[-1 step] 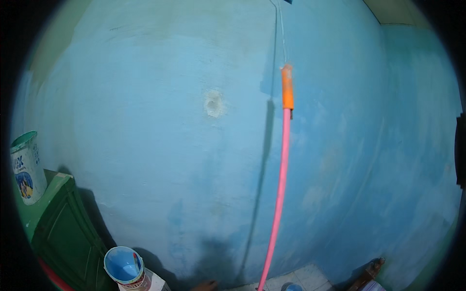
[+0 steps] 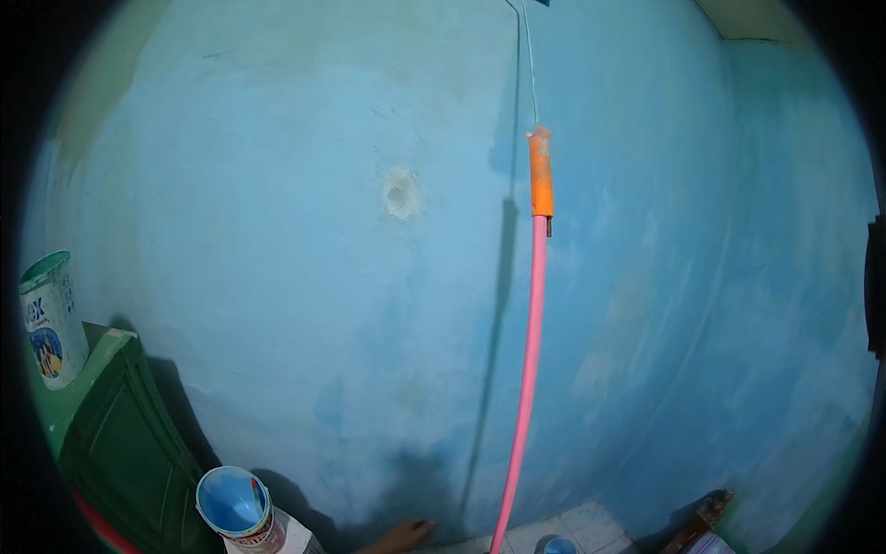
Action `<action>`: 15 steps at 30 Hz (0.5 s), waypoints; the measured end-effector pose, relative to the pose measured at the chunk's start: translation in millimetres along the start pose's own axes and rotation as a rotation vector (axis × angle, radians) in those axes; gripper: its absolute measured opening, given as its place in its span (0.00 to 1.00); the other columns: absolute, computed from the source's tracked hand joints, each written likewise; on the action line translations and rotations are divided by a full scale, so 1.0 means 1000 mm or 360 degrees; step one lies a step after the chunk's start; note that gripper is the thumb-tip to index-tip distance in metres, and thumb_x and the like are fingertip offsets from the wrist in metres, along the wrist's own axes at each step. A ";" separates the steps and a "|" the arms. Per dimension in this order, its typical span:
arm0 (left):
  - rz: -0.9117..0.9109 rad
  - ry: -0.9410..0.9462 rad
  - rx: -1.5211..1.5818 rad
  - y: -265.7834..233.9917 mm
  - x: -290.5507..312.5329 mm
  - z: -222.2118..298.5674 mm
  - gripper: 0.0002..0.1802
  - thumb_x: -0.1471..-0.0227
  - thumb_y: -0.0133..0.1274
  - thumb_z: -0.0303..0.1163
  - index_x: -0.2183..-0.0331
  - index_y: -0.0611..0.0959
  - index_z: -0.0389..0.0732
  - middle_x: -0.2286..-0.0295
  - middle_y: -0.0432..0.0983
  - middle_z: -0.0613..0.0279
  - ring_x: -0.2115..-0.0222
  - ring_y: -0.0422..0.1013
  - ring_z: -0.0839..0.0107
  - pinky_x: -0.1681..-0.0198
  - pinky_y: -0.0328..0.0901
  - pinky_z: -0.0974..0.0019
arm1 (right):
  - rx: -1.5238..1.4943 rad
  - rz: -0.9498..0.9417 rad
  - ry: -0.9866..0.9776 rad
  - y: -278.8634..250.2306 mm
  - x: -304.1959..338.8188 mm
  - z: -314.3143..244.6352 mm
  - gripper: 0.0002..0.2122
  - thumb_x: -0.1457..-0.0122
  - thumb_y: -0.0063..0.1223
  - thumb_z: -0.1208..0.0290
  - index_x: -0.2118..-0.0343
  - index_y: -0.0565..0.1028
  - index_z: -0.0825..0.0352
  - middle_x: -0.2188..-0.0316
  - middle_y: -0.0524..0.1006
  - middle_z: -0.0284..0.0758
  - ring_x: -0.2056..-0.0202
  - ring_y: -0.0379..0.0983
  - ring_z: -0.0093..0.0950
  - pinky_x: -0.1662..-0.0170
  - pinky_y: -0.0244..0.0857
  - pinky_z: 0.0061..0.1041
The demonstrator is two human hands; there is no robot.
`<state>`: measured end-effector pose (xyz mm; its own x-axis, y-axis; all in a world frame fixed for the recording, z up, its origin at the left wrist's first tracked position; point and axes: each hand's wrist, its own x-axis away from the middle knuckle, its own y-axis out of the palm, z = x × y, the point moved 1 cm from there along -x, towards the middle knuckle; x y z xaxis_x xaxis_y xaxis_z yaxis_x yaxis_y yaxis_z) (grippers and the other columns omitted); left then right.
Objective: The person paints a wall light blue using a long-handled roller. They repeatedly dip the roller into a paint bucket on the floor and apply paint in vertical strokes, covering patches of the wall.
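A paint roller on a long pink pole (image 2: 531,360) stands nearly upright before the blue wall (image 2: 305,277). An orange sleeve (image 2: 542,175) joins the pole to the thin wire frame (image 2: 531,69). Only a dark blue corner of the roller head (image 2: 543,3) shows at the top edge. My left hand (image 2: 411,534) reaches in from below, left of the pole and apart from it. Its fingers look loosely extended, and I see nothing in them. My right hand is out of view; the pole's lower end runs off the bottom edge.
At lower left, a paint bucket (image 2: 236,503) with blue paint and a brush sits on a white box (image 2: 295,535). A white paint pail (image 2: 55,323) stands on the green cabinet (image 2: 125,443). Low down are a small blue container (image 2: 556,546) and a wooden piece (image 2: 706,519).
The pole and roller frame have shifted slightly left and down. My left hand has come further up into view, moving a little to the right.
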<state>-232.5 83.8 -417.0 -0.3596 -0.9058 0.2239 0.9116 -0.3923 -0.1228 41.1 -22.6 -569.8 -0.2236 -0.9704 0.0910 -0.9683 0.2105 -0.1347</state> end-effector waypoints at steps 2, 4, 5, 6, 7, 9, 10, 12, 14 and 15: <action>-0.0313 0.0295 -0.0036 0.017 0.013 0.115 0.26 0.36 0.43 0.49 0.55 0.79 0.35 0.69 0.78 0.61 0.66 0.74 0.73 0.65 0.70 0.68 | -0.0315 -0.0072 0.0202 -0.018 -0.015 0.065 0.39 0.42 0.48 0.41 0.37 0.59 0.70 0.50 0.73 0.56 0.49 0.67 0.58 0.43 0.59 0.43; -0.0365 0.0489 0.0122 0.030 -0.014 0.141 0.26 0.35 0.40 0.49 0.53 0.78 0.35 0.67 0.77 0.62 0.64 0.73 0.73 0.64 0.70 0.68 | 0.0083 -0.0260 0.0075 -0.025 -0.007 0.051 0.31 0.38 0.43 0.47 0.42 0.63 0.69 0.55 0.74 0.53 0.53 0.69 0.52 0.46 0.60 0.43; -0.0331 0.0640 0.0261 0.040 -0.020 0.161 0.26 0.34 0.39 0.48 0.53 0.77 0.36 0.65 0.77 0.62 0.63 0.73 0.73 0.63 0.69 0.68 | 0.0276 -0.0334 0.0011 -0.033 -0.004 0.045 0.27 0.36 0.41 0.49 0.45 0.65 0.69 0.57 0.74 0.52 0.55 0.69 0.49 0.48 0.60 0.42; -0.0293 0.0796 0.0392 0.048 -0.027 0.184 0.25 0.34 0.38 0.48 0.52 0.76 0.36 0.64 0.77 0.63 0.63 0.73 0.73 0.62 0.69 0.68 | 0.0464 -0.0407 -0.0060 -0.038 0.000 0.023 0.24 0.34 0.38 0.52 0.48 0.66 0.69 0.59 0.74 0.51 0.57 0.70 0.47 0.49 0.61 0.42; -0.0271 0.0963 0.0425 0.061 -0.031 0.219 0.25 0.33 0.37 0.47 0.51 0.75 0.36 0.62 0.76 0.62 0.62 0.72 0.73 0.61 0.69 0.68 | 0.0657 -0.0443 -0.0136 -0.050 0.003 -0.003 0.21 0.33 0.35 0.55 0.50 0.68 0.69 0.61 0.75 0.49 0.59 0.70 0.44 0.51 0.61 0.42; -0.0235 0.1185 0.0399 0.070 -0.028 0.269 0.26 0.33 0.35 0.47 0.48 0.71 0.35 0.59 0.74 0.59 0.60 0.73 0.70 0.58 0.69 0.66 | 0.0874 -0.0531 -0.0170 -0.062 0.010 -0.008 0.17 0.32 0.36 0.58 0.57 0.71 0.69 0.64 0.75 0.48 0.62 0.72 0.40 0.55 0.62 0.42; -0.0229 0.1252 0.0344 0.068 -0.028 0.287 0.28 0.33 0.34 0.48 0.46 0.68 0.34 0.57 0.72 0.57 0.59 0.73 0.67 0.57 0.69 0.64 | 0.0907 -0.0572 -0.0135 -0.062 0.007 -0.006 0.16 0.33 0.38 0.58 0.61 0.71 0.68 0.65 0.75 0.48 0.63 0.72 0.40 0.57 0.63 0.42; -0.0182 0.1300 0.0359 0.066 -0.022 0.315 0.29 0.33 0.33 0.48 0.44 0.65 0.34 0.56 0.71 0.56 0.59 0.73 0.65 0.56 0.69 0.62 | 0.0959 -0.0643 -0.0068 -0.062 0.000 0.001 0.16 0.34 0.42 0.57 0.66 0.71 0.67 0.67 0.75 0.47 0.64 0.73 0.39 0.60 0.64 0.42; -0.0086 0.1267 0.0483 0.069 -0.010 0.335 0.28 0.33 0.32 0.47 0.45 0.66 0.34 0.58 0.71 0.56 0.61 0.73 0.66 0.56 0.70 0.62 | 0.1005 -0.0671 -0.0051 -0.068 -0.010 0.005 0.15 0.35 0.43 0.57 0.66 0.71 0.68 0.67 0.75 0.47 0.64 0.73 0.40 0.61 0.65 0.42; -0.0097 0.1218 0.0479 0.071 -0.013 0.333 0.26 0.33 0.33 0.46 0.46 0.66 0.34 0.61 0.72 0.57 0.62 0.73 0.68 0.57 0.70 0.64 | 0.1025 -0.0683 -0.0046 -0.071 -0.015 0.008 0.15 0.35 0.44 0.57 0.66 0.71 0.68 0.68 0.75 0.47 0.65 0.73 0.40 0.61 0.65 0.42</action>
<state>-97.2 120.7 -106.5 -0.3472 -0.7855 -0.5124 0.8615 -0.4830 0.1567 113.9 -24.1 -569.3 0.1682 -0.9559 0.2406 -0.7117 -0.2866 -0.6413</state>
